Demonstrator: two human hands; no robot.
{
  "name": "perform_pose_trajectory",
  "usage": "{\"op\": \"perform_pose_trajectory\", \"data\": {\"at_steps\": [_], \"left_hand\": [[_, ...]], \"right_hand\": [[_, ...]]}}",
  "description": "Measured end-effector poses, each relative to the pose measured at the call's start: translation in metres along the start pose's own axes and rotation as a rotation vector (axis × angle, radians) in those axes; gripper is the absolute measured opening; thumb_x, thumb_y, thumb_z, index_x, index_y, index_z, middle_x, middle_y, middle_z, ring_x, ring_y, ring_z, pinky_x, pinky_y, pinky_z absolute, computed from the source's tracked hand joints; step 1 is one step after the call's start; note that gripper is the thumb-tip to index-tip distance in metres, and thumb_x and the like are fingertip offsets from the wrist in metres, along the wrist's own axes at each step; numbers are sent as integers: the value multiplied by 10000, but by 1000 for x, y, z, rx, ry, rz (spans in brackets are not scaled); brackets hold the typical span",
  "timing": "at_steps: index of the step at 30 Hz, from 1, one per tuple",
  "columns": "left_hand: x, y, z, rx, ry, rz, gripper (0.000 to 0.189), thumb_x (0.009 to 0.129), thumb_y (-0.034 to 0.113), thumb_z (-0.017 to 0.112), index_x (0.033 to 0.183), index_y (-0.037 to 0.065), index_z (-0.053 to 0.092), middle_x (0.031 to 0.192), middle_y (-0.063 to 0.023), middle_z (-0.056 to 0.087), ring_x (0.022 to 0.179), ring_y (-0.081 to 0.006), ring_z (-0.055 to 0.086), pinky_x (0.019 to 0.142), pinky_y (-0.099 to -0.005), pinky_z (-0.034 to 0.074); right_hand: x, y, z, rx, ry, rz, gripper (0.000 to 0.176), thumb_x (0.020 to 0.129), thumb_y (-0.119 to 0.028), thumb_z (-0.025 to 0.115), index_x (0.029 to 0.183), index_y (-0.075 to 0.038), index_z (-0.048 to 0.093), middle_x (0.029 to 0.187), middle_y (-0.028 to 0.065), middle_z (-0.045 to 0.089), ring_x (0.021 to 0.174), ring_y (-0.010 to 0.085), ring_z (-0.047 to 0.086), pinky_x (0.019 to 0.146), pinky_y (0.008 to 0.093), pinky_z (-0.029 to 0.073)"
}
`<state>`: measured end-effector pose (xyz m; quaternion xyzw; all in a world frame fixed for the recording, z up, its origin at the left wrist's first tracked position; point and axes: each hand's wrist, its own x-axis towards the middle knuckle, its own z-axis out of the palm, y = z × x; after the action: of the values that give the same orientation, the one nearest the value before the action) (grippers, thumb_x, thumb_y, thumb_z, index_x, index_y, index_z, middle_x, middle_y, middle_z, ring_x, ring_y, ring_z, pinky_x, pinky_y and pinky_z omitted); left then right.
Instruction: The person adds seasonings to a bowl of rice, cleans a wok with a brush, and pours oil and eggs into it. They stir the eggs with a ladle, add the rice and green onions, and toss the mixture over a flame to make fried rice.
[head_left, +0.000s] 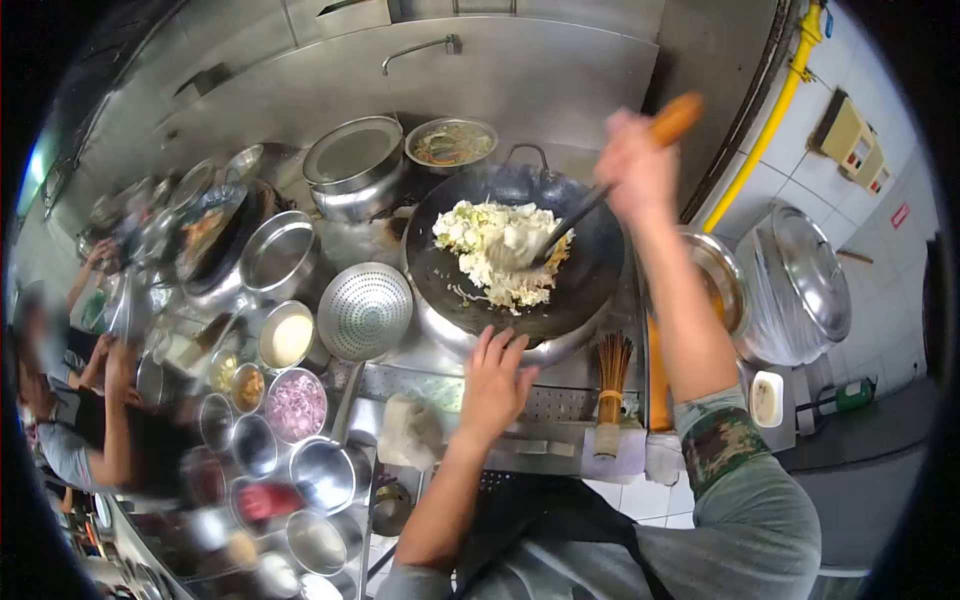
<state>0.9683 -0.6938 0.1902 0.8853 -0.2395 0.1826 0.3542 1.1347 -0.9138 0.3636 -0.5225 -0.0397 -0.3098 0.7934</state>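
My right hand (640, 165) is wrapped round a long-handled ladle (582, 215) with an orange wooden grip and a dark shaft; both are blurred by motion. Its head dips into a pale, chopped food (490, 235), white and yellowish-green, which lies in the middle of a large black wok (450, 290). At the near side of that wok, my left hand (497, 380) has its fingers stretched out, fingertips right at the rim, holding nothing.
Left of the wok are a perforated strainer (365, 312), a lidded pot (352, 160) and bowls, one with chopped purple onion (296, 404). A bamboo brush (611, 380) stands at the front. Another person (75, 420) works at far left. A yellow pipe (765, 130) runs up the right wall.
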Motion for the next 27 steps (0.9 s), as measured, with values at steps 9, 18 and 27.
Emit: {"op": "perform_pose_trajectory", "data": {"at_steps": [9,18,27], "left_hand": [[-276,-109,93,-649,-1211,-396,405,974,261,548,1321,55,582,1354,-216,559,1303,-315,503,1089,-386,379],[-344,-155,253,-203,-498,-953,395,950,290,548,1247,44,629,1348,-212,561,1280,-346,507,1083,-411,376],[-205,-55,-1,-470,-940,-832,420,908,268,625,1272,59,609,1327,-218,560,1240,-365,518,1033,-437,405]], "right_hand": [[35,42,42,15,-336,134,402,932,-210,626,630,-150,367,484,-51,305,393,77,283,426,275,266],[47,48,75,-20,-420,157,448,950,-236,589,589,-171,332,477,-34,277,396,117,288,431,295,287],[1,-11,21,-220,-210,93,407,932,-166,626,605,-151,383,487,-70,314,373,84,302,397,296,290]]}}
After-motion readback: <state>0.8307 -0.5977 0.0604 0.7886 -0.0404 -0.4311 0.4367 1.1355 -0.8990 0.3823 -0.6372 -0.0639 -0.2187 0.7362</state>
